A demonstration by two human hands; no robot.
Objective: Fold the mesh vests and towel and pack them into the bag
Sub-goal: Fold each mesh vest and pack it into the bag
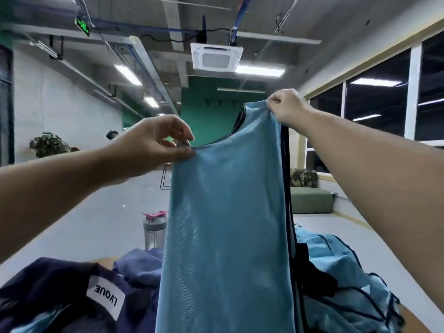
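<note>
A light blue mesh vest [225, 224] with dark trim hangs lengthwise in front of me, held up high. My right hand [287, 108] is shut on its upper right shoulder strap. My left hand [156, 143] pinches the left shoulder at the neckline, lower than the right. A dark navy bag [60, 292] with a white "LVQUE" label lies at the bottom left. Several more blue mesh vests [346, 284] are piled at the bottom right. A bluish-purple cloth [139, 265], maybe the towel, lies behind the bag.
A grey shaker bottle [153, 229] with a pink lid stands behind the pile. Beyond is an open grey floor, a green bench [312, 200] by the windows on the right, a stool frame [165, 179] and plants further back.
</note>
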